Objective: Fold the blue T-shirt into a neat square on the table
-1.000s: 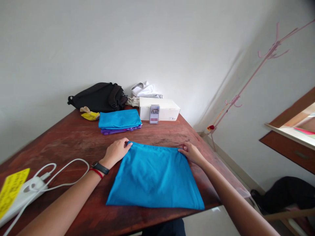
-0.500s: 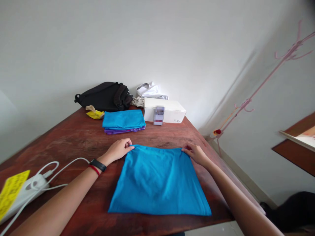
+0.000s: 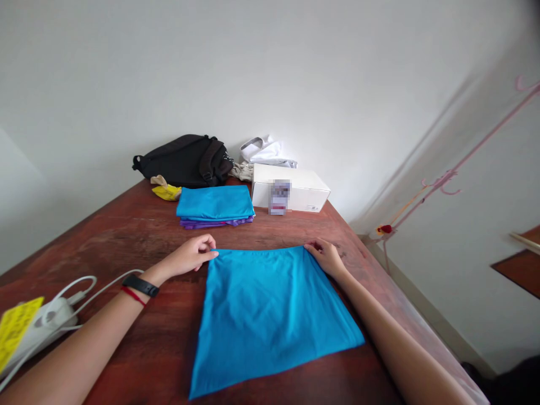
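Note:
A bright blue folded cloth [image 3: 270, 309] lies flat on the dark red wooden table [image 3: 126, 242] in front of me. My left hand [image 3: 189, 256] pinches its far left corner with the fingers closed. At the far right corner my right hand [image 3: 324, 256] grips the cloth's edge, fingers curled on the fabric. A black band and a red string sit on my left wrist.
A stack of folded blue and purple cloths [image 3: 215, 207] sits behind, next to a white box [image 3: 291, 190], a black bag [image 3: 185, 160], white fabric [image 3: 265, 151] and a yellow item [image 3: 166, 192]. A white power strip with cables [image 3: 42, 323] lies at left. A pink coat stand [image 3: 455, 169] stands at right.
The view has swung left and tilted. Both hands stay on the cloth's far corners, and the cloth now lies slightly skewed, its near left corner closer to me.

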Motion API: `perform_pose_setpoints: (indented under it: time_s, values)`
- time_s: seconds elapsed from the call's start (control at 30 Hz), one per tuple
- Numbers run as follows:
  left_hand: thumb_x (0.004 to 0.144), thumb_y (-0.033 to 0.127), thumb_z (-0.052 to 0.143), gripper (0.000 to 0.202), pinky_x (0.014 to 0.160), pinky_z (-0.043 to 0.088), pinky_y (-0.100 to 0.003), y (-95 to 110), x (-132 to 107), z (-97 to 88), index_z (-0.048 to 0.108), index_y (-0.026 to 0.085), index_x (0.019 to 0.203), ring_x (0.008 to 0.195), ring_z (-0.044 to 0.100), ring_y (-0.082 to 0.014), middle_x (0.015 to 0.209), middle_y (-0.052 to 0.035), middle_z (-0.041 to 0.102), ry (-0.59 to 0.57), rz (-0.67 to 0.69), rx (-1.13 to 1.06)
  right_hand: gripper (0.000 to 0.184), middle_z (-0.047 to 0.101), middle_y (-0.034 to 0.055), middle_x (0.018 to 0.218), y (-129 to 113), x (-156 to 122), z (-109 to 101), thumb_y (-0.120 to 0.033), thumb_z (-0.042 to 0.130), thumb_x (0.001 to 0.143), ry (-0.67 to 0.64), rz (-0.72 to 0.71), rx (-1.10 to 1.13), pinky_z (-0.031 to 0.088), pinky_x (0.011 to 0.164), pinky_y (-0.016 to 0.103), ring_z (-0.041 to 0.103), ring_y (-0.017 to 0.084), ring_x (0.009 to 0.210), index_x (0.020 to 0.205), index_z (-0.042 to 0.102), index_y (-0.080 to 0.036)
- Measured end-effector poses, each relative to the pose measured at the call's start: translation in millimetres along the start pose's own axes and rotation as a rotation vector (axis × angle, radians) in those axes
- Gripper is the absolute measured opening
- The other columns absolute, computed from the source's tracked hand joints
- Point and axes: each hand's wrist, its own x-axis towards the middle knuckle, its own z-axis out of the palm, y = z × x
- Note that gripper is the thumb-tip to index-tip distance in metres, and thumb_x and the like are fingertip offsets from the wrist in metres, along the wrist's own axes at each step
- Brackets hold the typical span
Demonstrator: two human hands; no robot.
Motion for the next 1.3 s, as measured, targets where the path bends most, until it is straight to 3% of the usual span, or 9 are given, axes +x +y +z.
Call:
perform_pose_setpoints:
  time_s: [0.13,0.27,0.47,0.6,0.77,1.03,1.17,1.3]
  values:
    - [0.091,0.05,0.056,0.032,0.048,0.04,-0.024,4.5,-1.5,3.6,0.055,0.022,0.104,0.048,0.052,-0.0121,0.076,0.0022,0.065,0.037,0.005,0.121,0.032,0.075,0.0063,0.088,2.4,-0.1,-0.7,-0.049,0.058,0.092,0.021,0.009,-0.002,0.05,0.071,0.033,0.068,0.025,0.08,0.092,0.073,-0.021]
    - [0.09,0.043,0.059,0.023,0.067,0.048,-0.029,12.9,-5.7,7.5,0.065,0.023,0.101,0.076,0.066,-0.0201,0.089,-0.0025,0.07,0.167,0.072,0.386,0.034,0.074,0.0066,0.084,2.2,1.4,-0.1,-0.05,0.058,0.092,0.04,0.021,-0.017,0.049,0.071,0.034,0.067,0.026,0.078,0.089,0.073,-0.02]
    - [0.097,0.042,0.052,0.026,0.085,0.049,-0.034,26.0,-12.0,21.2,0.068,0.024,0.107,0.099,0.066,-0.024,0.112,-0.0054,0.067,0.265,0.219,0.64,0.037,0.071,0.005,0.079,-6.7,-0.7,-2.9,-0.054,0.063,0.089,0.033,0.027,-0.057,0.047,0.066,0.033,0.065,0.024,0.071,0.097,0.073,-0.02]
    - [0.099,0.044,0.052,0.028,0.091,0.048,-0.037,26.8,-11.4,30.6,0.069,0.022,0.104,0.101,0.063,-0.0253,0.109,-0.0063,0.066,0.253,0.331,0.717,0.036,0.067,0.0034,0.075,-9.8,-3.0,-7.5,-0.053,0.067,0.087,-0.012,-0.012,-0.08,0.046,0.062,0.032,0.062,0.022,0.068,0.098,0.072,-0.019]
    - [0.099,0.039,0.054,0.022,0.092,0.046,-0.038,17.9,-6.2,35.4,0.066,0.021,0.097,0.1,0.061,-0.0252,0.104,-0.0066,0.067,0.28,0.347,0.673,0.035,0.07,0.0053,0.083,-6.7,-3.8,-10.6,-0.049,0.063,0.09,-0.101,-0.083,-0.047,0.048,0.066,0.033,0.064,0.023,0.075,0.103,0.074,-0.019]
    - [0.091,0.047,0.06,0.026,0.089,0.046,-0.036,14.0,0.7,33.4,0.066,0.022,0.086,0.096,0.062,-0.0265,0.097,-0.0063,0.07,0.302,0.224,0.44,0.037,0.073,0.0084,0.085,-7.3,0.2,-2.2,-0.053,0.06,0.088,0.021,-0.029,-0.015,0.051,0.066,0.034,0.064,0.024,0.074,0.092,0.074,-0.02]
    - [0.088,0.05,0.06,0.028,0.084,0.047,-0.034,9.1,5.2,31.6,0.065,0.022,0.087,0.092,0.064,-0.0252,0.095,-0.0047,0.072,0.307,0.133,0.307,0.036,0.071,0.0071,0.075,-3.3,2.0,-0.2,-0.053,0.061,0.086,0.035,-0.009,-0.051,0.048,0.064,0.034,0.064,0.024,0.068,0.09,0.075,-0.019]
    - [0.089,0.044,0.06,0.022,0.086,0.048,-0.037,10.2,0.6,38.0,0.063,0.022,0.089,0.093,0.065,-0.0264,0.098,-0.0053,0.071,0.385,0.094,0.421,0.034,0.067,0.005,0.066,0.0,2.3,0.9,-0.051,0.061,0.086,0.058,0.013,-0.092,0.045,0.061,0.033,0.062,0.024,0.062,0.086,0.073,-0.019]
